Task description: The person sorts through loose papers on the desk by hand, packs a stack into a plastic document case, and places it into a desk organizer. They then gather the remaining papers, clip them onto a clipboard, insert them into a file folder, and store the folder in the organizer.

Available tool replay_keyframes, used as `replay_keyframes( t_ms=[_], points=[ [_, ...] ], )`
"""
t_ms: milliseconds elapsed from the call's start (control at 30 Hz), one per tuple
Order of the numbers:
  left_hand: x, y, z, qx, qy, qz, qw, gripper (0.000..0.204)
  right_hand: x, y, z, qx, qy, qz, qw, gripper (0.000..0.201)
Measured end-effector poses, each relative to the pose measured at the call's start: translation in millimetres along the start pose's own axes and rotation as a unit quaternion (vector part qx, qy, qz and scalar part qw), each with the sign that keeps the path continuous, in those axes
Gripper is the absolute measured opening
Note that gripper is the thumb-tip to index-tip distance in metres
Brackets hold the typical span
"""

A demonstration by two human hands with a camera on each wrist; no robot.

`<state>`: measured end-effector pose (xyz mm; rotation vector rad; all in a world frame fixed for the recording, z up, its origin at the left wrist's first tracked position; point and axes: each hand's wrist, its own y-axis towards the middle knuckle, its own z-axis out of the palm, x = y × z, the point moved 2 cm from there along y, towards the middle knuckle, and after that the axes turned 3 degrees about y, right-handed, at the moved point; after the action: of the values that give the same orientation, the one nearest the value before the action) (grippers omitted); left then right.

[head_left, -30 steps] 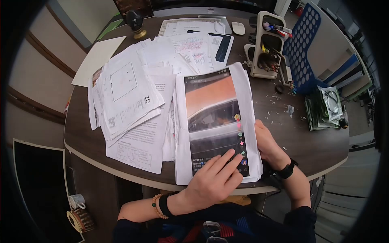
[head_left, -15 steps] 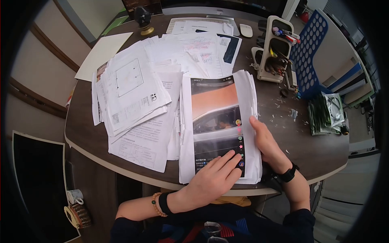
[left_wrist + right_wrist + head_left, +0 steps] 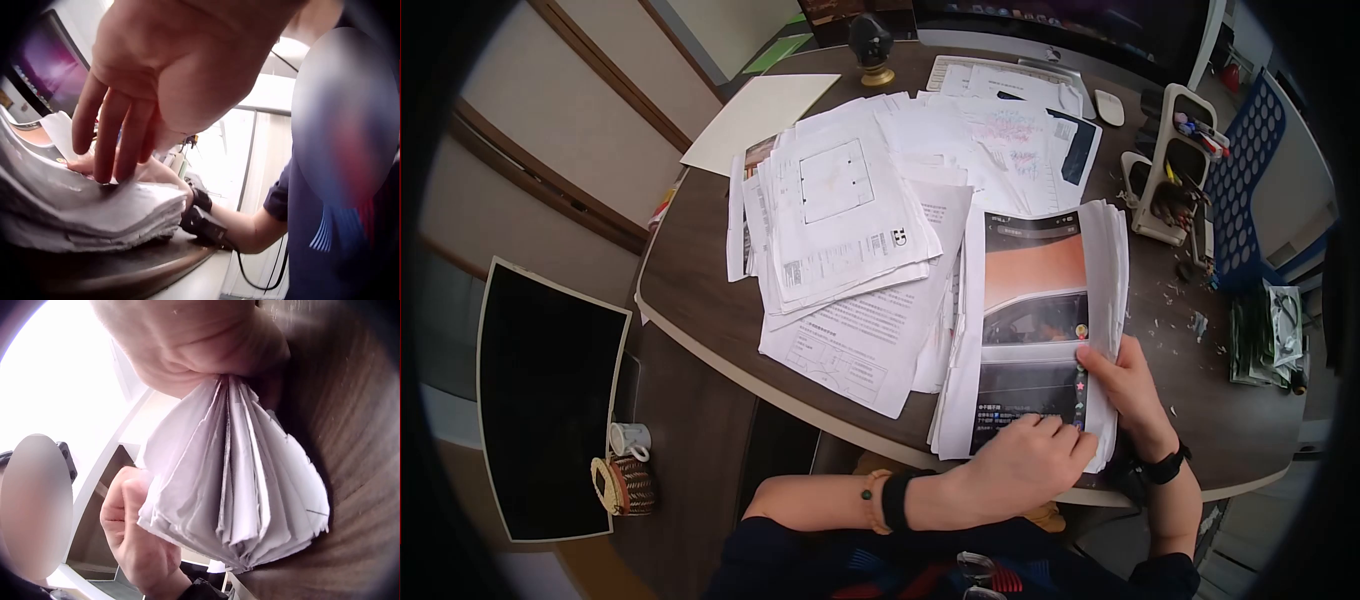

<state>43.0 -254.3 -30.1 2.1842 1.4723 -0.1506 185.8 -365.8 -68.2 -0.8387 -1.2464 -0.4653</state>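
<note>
A thick paper stack (image 3: 1110,270) lies at the desk's front edge, a printed picture of a car window on its top sheet. My right hand (image 3: 1132,390) grips the right side, thumb on top; the right wrist view shows the sheets fanned out below this hand (image 3: 194,344). Over the lower part of the top sheet is my left hand (image 3: 1032,460), fingers bent. In the left wrist view the fingers of my left hand (image 3: 169,69) hang loosely down to the paper. Their tips are partly hidden.
Loose printed sheets (image 3: 840,250) spread to the left. Behind are a keyboard (image 3: 950,76), a mouse (image 3: 1109,108) and a monitor. A pen organizer (image 3: 1157,215), blue perforated rack (image 3: 1250,150) and paper scraps (image 3: 1198,323) are on the right. A mug (image 3: 628,438) stands lower left.
The head view has swung, shifting the desk to the right in it. My right thumb has moved onto the top sheet, and my left fingers have bent and drawn back toward the lower right corner.
</note>
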Motion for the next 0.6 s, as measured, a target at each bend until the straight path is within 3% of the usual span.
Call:
replay_keyframes(
  t_ms=[100,167,233,300,433,500,600],
  points=[
    [21.4,-4.0,-50.2,-0.018,-0.08,0.013,0.997,0.017,1.6,-0.8,0.9,0.001,0.005,0.01,1.0,0.021],
    [56.9,-9.6,-72.3,-0.088,0.014,0.007,0.996,0.021,2.9,-1.4,1.9,0.008,0.019,0.009,1.0,0.022],
    [106.8,-14.8,-89.1,-0.093,0.065,-0.161,0.98,0.029,5.4,-1.4,2.5,0.01,0.018,0.004,1.0,0.022],
    [151.5,-21.3,-97.3,-0.15,0.223,-0.182,0.946,0.035,6.6,-1.8,3.0,0.013,0.017,-0.002,1.0,0.023],
    [197.8,-33.4,-100.3,-0.122,0.193,-0.237,0.944,0.039,3.0,-0.2,-1.2,0.019,0.01,0.007,1.0,0.025],
    [200.0,-31.7,-104.1,-0.004,0.129,-0.278,0.952,0.036,1.7,-0.6,-3.1,0.021,0.003,0.016,1.0,0.026],
    [204.5,-33.4,-107.1,-0.039,0.075,-0.266,0.96,0.028,3.1,-1.0,-0.1,0.021,0.009,0.011,1.0,0.025]
  ],
)
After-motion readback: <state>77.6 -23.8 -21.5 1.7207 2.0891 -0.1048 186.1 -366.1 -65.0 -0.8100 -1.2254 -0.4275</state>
